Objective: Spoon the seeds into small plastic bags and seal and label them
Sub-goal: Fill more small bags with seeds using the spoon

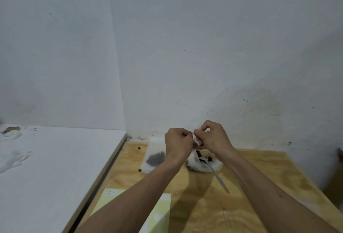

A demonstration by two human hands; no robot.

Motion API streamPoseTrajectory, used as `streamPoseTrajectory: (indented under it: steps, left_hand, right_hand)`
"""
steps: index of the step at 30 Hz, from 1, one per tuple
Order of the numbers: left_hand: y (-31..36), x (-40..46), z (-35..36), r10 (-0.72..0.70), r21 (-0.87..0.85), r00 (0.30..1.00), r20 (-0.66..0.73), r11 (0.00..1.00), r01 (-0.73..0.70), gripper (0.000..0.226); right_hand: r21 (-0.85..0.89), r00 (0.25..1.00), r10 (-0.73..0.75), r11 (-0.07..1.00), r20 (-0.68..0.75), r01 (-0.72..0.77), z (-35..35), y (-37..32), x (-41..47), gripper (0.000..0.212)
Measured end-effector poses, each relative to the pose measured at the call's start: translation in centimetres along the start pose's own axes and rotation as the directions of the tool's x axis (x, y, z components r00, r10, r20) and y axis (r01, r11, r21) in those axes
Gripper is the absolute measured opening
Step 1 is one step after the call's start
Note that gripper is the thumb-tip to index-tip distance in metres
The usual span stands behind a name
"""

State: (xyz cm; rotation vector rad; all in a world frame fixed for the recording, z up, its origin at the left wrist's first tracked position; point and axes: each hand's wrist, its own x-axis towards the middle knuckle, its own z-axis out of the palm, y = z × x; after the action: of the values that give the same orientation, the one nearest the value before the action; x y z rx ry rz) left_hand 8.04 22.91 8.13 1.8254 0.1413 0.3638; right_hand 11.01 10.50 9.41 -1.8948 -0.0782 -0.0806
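The spoon (213, 169) lies on the wooden table (259, 186), bowl in the seed bag (204, 162), handle slanting toward the near right; left hand (178, 144) and right hand (213, 136) are raised together, fingers pinched closed; what they pinch is unclear.

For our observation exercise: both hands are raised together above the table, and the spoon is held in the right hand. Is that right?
Not quite. The head view shows the spoon resting in the seed container on the wooden table, held by neither hand. The left hand and right hand are raised together.

Pale scuffed walls (204, 47) meet in a corner behind a plywood table (259, 186) beside a white surface (55, 158).
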Motion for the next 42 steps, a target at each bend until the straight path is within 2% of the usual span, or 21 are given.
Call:
streamPoseTrajectory:
  steps: [4, 7, 10, 13, 18, 21, 24, 28, 30, 32, 35, 38, 42]
  left_hand:
    - [0.3, 1.1, -0.8, 0.071, 0.111, 0.990, -0.125, 0.992, -0.057, 0.027]
    - [0.4, 1.1, -0.8, 0.184, 0.185, 0.980, -0.072, 0.968, -0.168, 0.026]
    - [0.4, 0.2, -0.4, 0.262, 0.170, 0.965, -0.014, 0.952, -0.256, 0.025]
    - [0.2, 0.5, -0.8, 0.249, 0.121, 0.968, -0.039, 0.963, -0.243, 0.021]
    - [0.3, 0.6, -1.6, 0.242, 0.156, 0.960, -0.144, 0.963, -0.219, 0.021]
    - [0.1, 0.4, -1.4, 0.310, 0.118, 0.944, -0.110, 0.948, -0.297, 0.017]
    - [-0.2, -0.2, -0.9, 0.376, 0.053, 0.923, -0.084, 0.926, -0.373, 0.017]
    - [-0.4, -0.8, -0.2, 0.408, 0.050, 0.907, -0.103, 0.913, -0.405, 0.023]
    - [-0.4, -0.5, -0.3, 0.378, 0.052, 0.911, -0.162, 0.926, -0.375, 0.020]
    - [-0.1, -0.1, -0.8, 0.319, -0.002, 0.929, -0.187, 0.946, -0.325, 0.018]
    - [0.2, -0.4, -0.9, 0.335, -0.027, 0.937, -0.101, 0.940, -0.340, 0.018]
    - [0.3, -1.0, -1.0, 0.373, -0.026, 0.927, -0.038, 0.927, -0.375, 0.020]
    - [0.3, -0.5, -1.8, 0.353, -0.080, 0.935, 0.001, 0.932, -0.352, 0.017]
  right_hand:
    - [-0.024, 0.999, 0.032, 0.999, 0.006, -0.032, -0.6, -0.3, 0.0, 0.020]
    - [-0.059, 0.999, 0.050, 0.997, 0.009, -0.049, -0.7, -0.9, -0.1, 0.016]
    - [-0.027, 0.994, 0.099, 0.995, 0.038, -0.098, -0.4, -2.0, -0.2, 0.020]
    - [-0.017, 0.994, 0.111, 0.994, -0.001, -0.111, -0.9, -2.0, 0.1, 0.013]
    - [-0.073, 0.995, 0.094, 0.993, 0.018, -0.093, -1.6, -1.3, 0.1, 0.007]
    - [-0.059, 0.998, 0.062, 0.996, 0.001, -0.062, -1.6, -1.5, -0.1, 0.013]
    - [0.032, 0.987, 0.154, 0.987, 0.038, -0.155, -1.4, -2.2, -0.3, 0.023]
    - [0.012, 0.980, 0.196, 0.980, -0.006, -0.196, -0.9, -2.6, 0.0, 0.024]
    - [-0.021, 0.981, 0.193, 0.981, -0.008, -0.193, -1.0, -2.4, 0.3, 0.017]
    - [-0.039, 0.987, 0.162, 0.986, -0.005, -0.162, -0.9, -2.0, 0.4, 0.019]
    - [-0.072, 0.994, 0.108, 0.991, -0.030, -0.110, -0.6, -1.5, 0.4, 0.016]
    - [-0.069, 0.987, 0.156, 0.986, 0.043, -0.153, -0.5, -1.4, 0.4, 0.024]
    - [0.129, 0.972, 0.209, 0.966, 0.109, -0.222, -0.7, -1.0, 0.3, 0.029]
